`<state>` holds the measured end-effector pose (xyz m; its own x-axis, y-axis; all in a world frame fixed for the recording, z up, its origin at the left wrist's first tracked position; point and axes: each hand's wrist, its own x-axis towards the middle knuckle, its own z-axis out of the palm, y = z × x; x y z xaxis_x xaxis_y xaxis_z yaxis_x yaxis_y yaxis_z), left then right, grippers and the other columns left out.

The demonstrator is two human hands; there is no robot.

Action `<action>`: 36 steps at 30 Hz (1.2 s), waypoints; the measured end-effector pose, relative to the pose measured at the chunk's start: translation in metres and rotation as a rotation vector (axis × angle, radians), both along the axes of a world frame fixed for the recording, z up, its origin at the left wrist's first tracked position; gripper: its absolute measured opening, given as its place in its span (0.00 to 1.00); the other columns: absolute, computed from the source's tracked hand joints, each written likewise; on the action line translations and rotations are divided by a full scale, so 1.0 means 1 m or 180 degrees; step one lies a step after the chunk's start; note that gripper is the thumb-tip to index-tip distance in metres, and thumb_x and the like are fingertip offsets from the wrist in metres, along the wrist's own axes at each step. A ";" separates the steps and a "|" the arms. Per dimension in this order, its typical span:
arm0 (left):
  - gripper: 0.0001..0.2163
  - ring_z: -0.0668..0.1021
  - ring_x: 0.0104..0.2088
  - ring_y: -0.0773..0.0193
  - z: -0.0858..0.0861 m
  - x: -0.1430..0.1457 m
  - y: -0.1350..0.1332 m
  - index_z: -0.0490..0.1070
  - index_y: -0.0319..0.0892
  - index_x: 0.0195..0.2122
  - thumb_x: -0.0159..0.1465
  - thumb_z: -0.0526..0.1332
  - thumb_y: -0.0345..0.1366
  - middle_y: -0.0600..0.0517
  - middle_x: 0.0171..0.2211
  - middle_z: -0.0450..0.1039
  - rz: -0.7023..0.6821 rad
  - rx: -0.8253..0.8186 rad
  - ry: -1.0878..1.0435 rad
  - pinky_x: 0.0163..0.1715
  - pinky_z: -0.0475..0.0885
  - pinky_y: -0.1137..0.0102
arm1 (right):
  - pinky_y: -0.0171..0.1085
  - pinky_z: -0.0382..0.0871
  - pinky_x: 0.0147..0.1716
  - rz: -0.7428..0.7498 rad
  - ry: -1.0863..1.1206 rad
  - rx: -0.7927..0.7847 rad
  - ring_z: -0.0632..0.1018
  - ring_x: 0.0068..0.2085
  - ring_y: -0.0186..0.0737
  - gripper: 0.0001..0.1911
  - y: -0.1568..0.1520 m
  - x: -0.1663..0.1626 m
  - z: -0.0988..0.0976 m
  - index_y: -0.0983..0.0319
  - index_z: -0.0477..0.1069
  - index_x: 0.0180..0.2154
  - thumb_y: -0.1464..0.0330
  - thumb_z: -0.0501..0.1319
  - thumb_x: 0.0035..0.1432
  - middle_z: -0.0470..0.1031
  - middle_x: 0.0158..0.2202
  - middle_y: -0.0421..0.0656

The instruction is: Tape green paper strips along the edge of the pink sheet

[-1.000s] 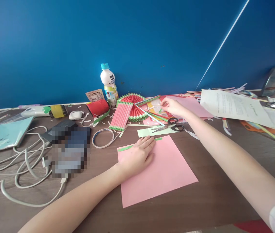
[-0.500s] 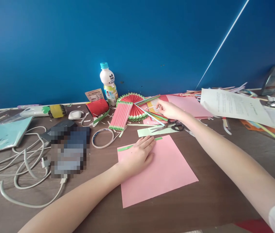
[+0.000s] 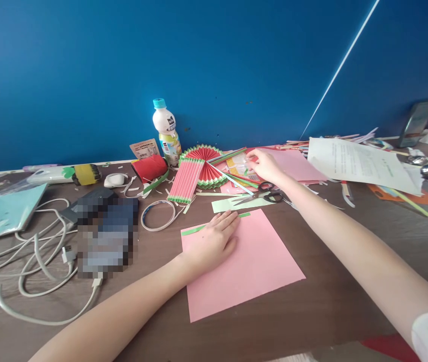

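Observation:
My left hand lies flat, fingers apart, on the upper left part of a pink paper square and on a thin green strip along its top edge. My right hand reaches far across the table and pinches at a small packet among paper strips beside a folded watermelon paper fan. Whether the fingers have gripped it I cannot tell. Black-handled scissors lie just below that hand on a pale green sheet.
A bottle stands at the blue wall, a red roll beside it. A tape ring, a blurred device and white cables lie left. White printed paper and scraps fill the right.
My right hand has shifted slightly left over the packet near the fan. The left hand has stayed flat on the pink paper. The camera moved a little.

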<state>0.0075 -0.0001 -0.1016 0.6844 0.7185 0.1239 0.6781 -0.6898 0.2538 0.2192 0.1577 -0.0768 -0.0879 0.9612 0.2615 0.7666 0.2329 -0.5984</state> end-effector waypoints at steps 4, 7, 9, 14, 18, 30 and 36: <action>0.21 0.58 0.61 0.57 0.000 -0.001 0.000 0.58 0.35 0.58 0.64 0.48 0.32 0.45 0.60 0.57 -0.0010 0.0039 0.0023 0.60 0.57 0.59 | 0.37 0.64 0.34 0.0019 -0.0276 -0.0184 0.73 0.30 0.39 0.03 -0.002 -0.004 0.002 0.63 0.69 0.26 0.71 0.59 0.50 0.73 0.27 0.44; 0.21 0.58 0.61 0.57 0.000 -0.001 0.001 0.59 0.35 0.58 0.64 0.48 0.33 0.45 0.61 0.57 -0.0028 0.0066 0.0040 0.60 0.57 0.59 | 0.36 0.62 0.31 0.0036 -0.0429 -0.0236 0.70 0.27 0.38 0.07 -0.005 -0.005 0.004 0.62 0.67 0.22 0.72 0.58 0.50 0.71 0.23 0.42; 0.21 0.59 0.61 0.57 0.000 -0.001 0.001 0.59 0.34 0.58 0.64 0.48 0.32 0.44 0.61 0.57 -0.0021 0.0069 0.0056 0.60 0.57 0.59 | 0.36 0.61 0.30 0.0041 -0.0459 -0.0268 0.69 0.26 0.37 0.07 -0.007 -0.003 0.006 0.62 0.66 0.22 0.72 0.58 0.51 0.71 0.22 0.42; 0.21 0.58 0.61 0.57 0.000 0.001 0.000 0.58 0.34 0.59 0.64 0.48 0.32 0.45 0.61 0.56 -0.0015 0.0027 0.0084 0.60 0.56 0.58 | 0.33 0.61 0.28 0.0181 -0.0277 -0.0472 0.70 0.26 0.35 0.06 -0.011 0.003 0.012 0.62 0.66 0.25 0.68 0.59 0.51 0.72 0.24 0.41; 0.22 0.57 0.62 0.58 0.003 -0.001 0.002 0.57 0.35 0.59 0.64 0.49 0.32 0.46 0.62 0.55 -0.0026 -0.0081 0.0128 0.61 0.55 0.60 | 0.33 0.62 0.30 0.0189 0.0077 -0.0452 0.71 0.29 0.34 0.08 -0.032 -0.001 0.018 0.63 0.68 0.29 0.65 0.56 0.54 0.74 0.31 0.43; 0.16 0.71 0.53 0.57 0.010 -0.004 0.006 0.69 0.33 0.49 0.64 0.48 0.29 0.43 0.52 0.70 -0.0107 0.0715 0.0160 0.54 0.67 0.64 | 0.39 0.69 0.36 0.0835 0.1673 -0.1752 0.77 0.29 0.38 0.08 -0.106 -0.006 0.013 0.65 0.71 0.29 0.68 0.65 0.44 0.75 0.24 0.41; 0.15 0.76 0.48 0.57 -0.001 0.002 0.006 0.72 0.34 0.42 0.65 0.46 0.27 0.44 0.45 0.75 -0.0129 0.1231 -0.0138 0.49 0.72 0.64 | 0.39 0.70 0.35 0.0956 0.1664 -0.1920 0.77 0.30 0.37 0.08 -0.107 0.001 0.006 0.64 0.70 0.31 0.68 0.64 0.45 0.75 0.26 0.41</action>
